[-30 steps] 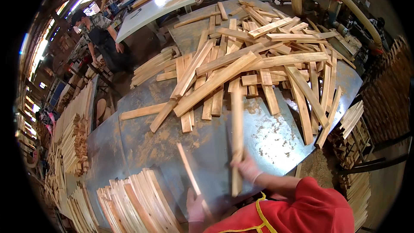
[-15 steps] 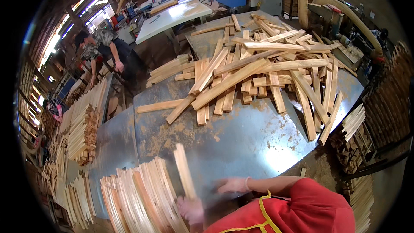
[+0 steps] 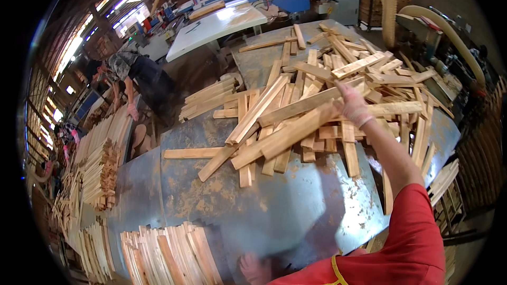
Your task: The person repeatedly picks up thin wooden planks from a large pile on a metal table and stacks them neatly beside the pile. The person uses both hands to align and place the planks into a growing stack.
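My right hand (image 3: 354,106) reaches over the heap of loose wooden slats (image 3: 369,76) on the metal table. Its fingers close on the near right end of a long wooden slat (image 3: 296,133), which slants down to the left and is slightly blurred. Low in the picture, my left hand (image 3: 254,268) is over the table's near edge with its fingers apart and holds nothing I can see. Just left of it, a row of slats (image 3: 169,253) stands packed side by side.
The metal table (image 3: 253,206) carries patches of sawdust. Stacked slats (image 3: 100,174) line the left side, where another person (image 3: 142,74) bends over them. A white-topped table (image 3: 216,26) and machines stand behind. A ribbed hose (image 3: 388,10) hangs at the back right.
My right hand has moved from the table's near edge up to the heap and taken hold of a slat. My left hand has let go of its slat beside the row.
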`<state>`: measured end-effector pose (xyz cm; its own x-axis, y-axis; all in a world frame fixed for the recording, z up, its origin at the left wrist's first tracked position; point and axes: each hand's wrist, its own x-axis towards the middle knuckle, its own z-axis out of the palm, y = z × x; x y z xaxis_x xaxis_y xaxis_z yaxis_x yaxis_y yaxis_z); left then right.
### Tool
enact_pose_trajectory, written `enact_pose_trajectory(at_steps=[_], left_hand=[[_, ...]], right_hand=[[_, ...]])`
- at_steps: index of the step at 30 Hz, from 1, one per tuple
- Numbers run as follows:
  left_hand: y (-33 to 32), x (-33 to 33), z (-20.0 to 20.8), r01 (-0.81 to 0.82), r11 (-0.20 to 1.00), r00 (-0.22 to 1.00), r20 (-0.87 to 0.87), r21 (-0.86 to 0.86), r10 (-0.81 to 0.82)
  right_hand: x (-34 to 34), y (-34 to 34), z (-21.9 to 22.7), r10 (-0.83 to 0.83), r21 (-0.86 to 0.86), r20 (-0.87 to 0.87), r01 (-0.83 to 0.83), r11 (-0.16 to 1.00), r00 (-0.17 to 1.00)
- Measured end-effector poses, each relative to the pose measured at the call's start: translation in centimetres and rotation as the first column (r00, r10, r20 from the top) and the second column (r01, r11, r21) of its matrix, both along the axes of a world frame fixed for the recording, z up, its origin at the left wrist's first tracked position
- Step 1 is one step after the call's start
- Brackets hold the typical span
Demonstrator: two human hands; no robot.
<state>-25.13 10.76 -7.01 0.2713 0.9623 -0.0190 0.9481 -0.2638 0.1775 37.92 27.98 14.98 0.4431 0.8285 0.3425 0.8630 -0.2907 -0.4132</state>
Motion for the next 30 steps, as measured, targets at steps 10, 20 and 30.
enact_pose_trajectory(at_steps=[10,20,30], left_hand=[[2.1,4.7,2.8,0.013,0.993,0.994,-0.107,-0.117,-0.026],[0.9,2.5,0.9,0.068,0.991,0.998,0.004,0.111,-0.069],[1.9,0.6,8.0,0.046,0.839,0.581,0.698,-0.543,0.419]], right_hand=[[5.8,13.5,-3.2,0.009,-0.767,-0.190,-0.154,0.623,0.982],[-17.7,-6.9,-11.6,0.264,-0.744,-0.418,-0.494,0.450,0.869],[-44.6,-17.2,-15.2,0.303,-0.201,-0.797,-0.703,0.682,0.522]])
